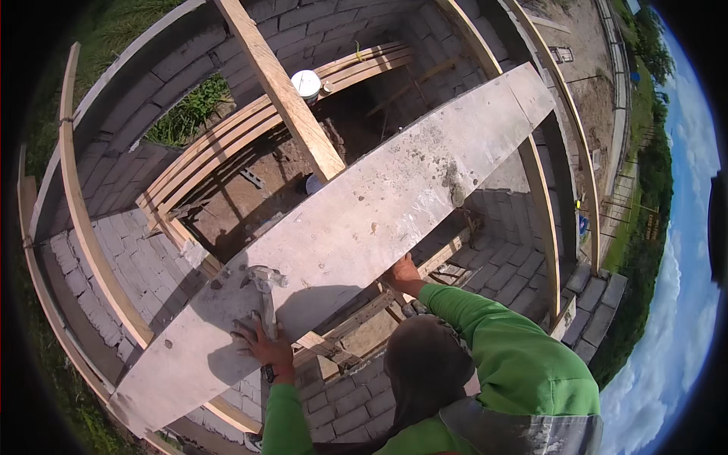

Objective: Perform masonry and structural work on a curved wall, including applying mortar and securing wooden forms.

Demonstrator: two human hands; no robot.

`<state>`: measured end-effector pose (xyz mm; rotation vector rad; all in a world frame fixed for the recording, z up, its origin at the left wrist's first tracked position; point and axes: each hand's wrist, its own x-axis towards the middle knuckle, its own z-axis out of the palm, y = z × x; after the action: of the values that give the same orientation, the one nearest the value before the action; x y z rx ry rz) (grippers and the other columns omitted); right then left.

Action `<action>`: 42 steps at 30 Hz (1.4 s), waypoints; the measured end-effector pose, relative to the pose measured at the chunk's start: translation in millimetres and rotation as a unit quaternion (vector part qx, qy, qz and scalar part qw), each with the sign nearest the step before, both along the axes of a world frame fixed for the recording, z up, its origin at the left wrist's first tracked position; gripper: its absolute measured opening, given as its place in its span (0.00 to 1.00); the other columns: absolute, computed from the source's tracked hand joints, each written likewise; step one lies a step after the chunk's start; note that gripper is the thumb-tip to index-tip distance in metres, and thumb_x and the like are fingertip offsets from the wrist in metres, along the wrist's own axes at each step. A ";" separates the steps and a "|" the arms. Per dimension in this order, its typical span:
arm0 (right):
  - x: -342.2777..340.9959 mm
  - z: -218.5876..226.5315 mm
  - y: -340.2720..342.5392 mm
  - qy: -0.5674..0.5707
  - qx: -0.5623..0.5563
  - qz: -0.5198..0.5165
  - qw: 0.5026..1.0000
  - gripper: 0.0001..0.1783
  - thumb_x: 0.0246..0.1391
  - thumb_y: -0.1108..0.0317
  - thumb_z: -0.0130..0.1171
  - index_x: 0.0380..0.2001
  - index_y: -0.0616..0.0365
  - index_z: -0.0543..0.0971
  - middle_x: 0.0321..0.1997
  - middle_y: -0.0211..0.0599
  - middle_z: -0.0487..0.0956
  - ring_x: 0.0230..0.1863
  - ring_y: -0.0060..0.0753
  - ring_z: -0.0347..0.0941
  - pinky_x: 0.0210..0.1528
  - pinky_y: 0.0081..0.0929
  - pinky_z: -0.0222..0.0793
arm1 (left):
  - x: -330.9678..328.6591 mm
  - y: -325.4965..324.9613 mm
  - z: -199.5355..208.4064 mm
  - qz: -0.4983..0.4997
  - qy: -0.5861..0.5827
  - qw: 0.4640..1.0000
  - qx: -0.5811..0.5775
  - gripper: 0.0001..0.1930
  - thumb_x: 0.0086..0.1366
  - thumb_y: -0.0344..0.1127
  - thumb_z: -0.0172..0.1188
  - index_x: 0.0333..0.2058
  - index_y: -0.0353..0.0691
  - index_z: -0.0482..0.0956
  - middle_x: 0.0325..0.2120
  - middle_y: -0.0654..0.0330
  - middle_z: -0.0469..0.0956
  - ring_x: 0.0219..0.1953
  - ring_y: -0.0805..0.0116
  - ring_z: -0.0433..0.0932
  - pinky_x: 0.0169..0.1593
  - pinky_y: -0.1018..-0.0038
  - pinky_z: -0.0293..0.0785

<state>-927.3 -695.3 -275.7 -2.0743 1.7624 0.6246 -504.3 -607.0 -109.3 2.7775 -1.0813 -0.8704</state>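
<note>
A long, pale board (341, 227) splashed with grey mortar lies slantwise across the view, over timber beams. Spread fingers of my left hand (265, 349) rest flat on its near left part, with a dark watch on the wrist. Lying on the board there is a mortar-caked hammer (267, 292), its handle end beside the thumb of that hand. At the board's near edge, my right hand (406, 274) is closed around the rim, some fingertips hidden. Green sleeves cover both arms. Between them is a dark rounded shape (428, 360) that I cannot clearly make out.
Wooden beams (277, 91) span walls of grey blocks (356, 406). Below, stacked planks (227, 144) run beside a white bucket (305, 83) over a dirt floor (220, 205) with gaps between the timbers. Grass (193, 114) shows through a wall opening.
</note>
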 end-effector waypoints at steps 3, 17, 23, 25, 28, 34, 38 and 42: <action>133.5 19.9 22.4 -0.086 0.140 0.244 0.956 0.27 0.45 0.61 0.51 0.46 0.69 0.71 0.54 0.57 0.65 0.58 0.57 0.57 0.60 0.51 0.49 | 79.0 54.4 31.1 0.026 -0.045 0.999 -0.009 0.33 0.49 0.45 0.63 0.56 0.53 0.66 0.64 0.46 0.43 0.65 0.40 0.38 0.58 0.35 0.35; 96.4 63.3 -32.2 -0.335 0.000 0.039 0.941 0.47 0.39 0.65 0.64 0.55 0.73 0.47 0.54 0.63 0.60 0.56 0.57 0.59 0.57 0.41 0.55 | 35.6 24.5 2.0 0.019 -0.100 0.993 -0.056 0.31 0.51 0.57 0.57 0.55 0.62 0.66 0.63 0.53 0.48 0.65 0.42 0.41 0.55 0.30 0.33; 76.2 99.7 -81.8 -0.280 0.176 0.111 0.937 0.22 0.48 0.57 0.61 0.34 0.69 0.73 0.32 0.47 0.77 0.36 0.44 0.73 0.41 0.34 0.66 | 35.6 0.5 -5.2 0.027 -0.094 0.990 -0.097 0.26 0.52 0.52 0.58 0.51 0.55 0.71 0.61 0.53 0.55 0.62 0.46 0.51 0.57 0.35 0.39; 99.1 139.4 -73.3 -0.231 0.156 0.140 0.950 0.23 0.48 0.57 0.61 0.36 0.69 0.73 0.33 0.49 0.76 0.36 0.44 0.73 0.40 0.34 0.66 | 42.4 18.0 -22.4 0.073 -0.052 0.985 -0.147 0.25 0.50 0.49 0.61 0.46 0.49 0.74 0.57 0.50 0.61 0.59 0.47 0.58 0.60 0.48 0.47; 97.2 177.7 -87.4 -0.261 0.166 0.080 0.948 0.25 0.47 0.55 0.62 0.38 0.67 0.73 0.34 0.46 0.77 0.36 0.41 0.73 0.39 0.35 0.67 | -4.9 2.8 15.8 0.119 -0.139 0.959 -0.217 0.24 0.49 0.47 0.63 0.44 0.43 0.74 0.44 0.46 0.73 0.49 0.48 0.69 0.53 0.58 0.63; 185.4 249.4 -65.8 -0.659 0.344 0.019 0.668 0.36 0.49 0.52 0.61 0.53 0.66 0.64 0.45 0.41 0.73 0.43 0.34 0.69 0.46 0.32 0.65 | -115.9 -13.1 57.9 0.195 0.103 0.939 -0.265 0.21 0.50 0.47 0.63 0.38 0.41 0.74 0.25 0.50 0.77 0.31 0.48 0.77 0.34 0.59 0.72; 212.6 254.4 -64.3 -0.705 0.412 -0.101 0.568 0.30 0.52 0.52 0.58 0.49 0.64 0.66 0.39 0.40 0.72 0.40 0.33 0.69 0.46 0.32 0.65 | -143.2 -18.7 57.4 0.098 0.174 0.950 -0.241 0.23 0.47 0.52 0.64 0.36 0.41 0.73 0.26 0.50 0.77 0.31 0.49 0.77 0.34 0.59 0.71; 195.4 225.5 -87.4 -0.669 0.350 -0.298 0.584 0.12 0.56 0.61 0.54 0.25 0.53 0.66 0.19 0.27 0.64 0.23 0.27 0.64 0.30 0.30 0.65 | -155.0 -27.3 57.2 0.012 0.191 0.951 -0.243 0.26 0.48 0.55 0.62 0.37 0.39 0.73 0.26 0.49 0.77 0.32 0.48 0.77 0.35 0.59 0.71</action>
<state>-731.9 -782.7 -50.2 -0.6947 0.8204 -0.4118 -659.3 -634.3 -52.1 2.1106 -1.0196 -0.9342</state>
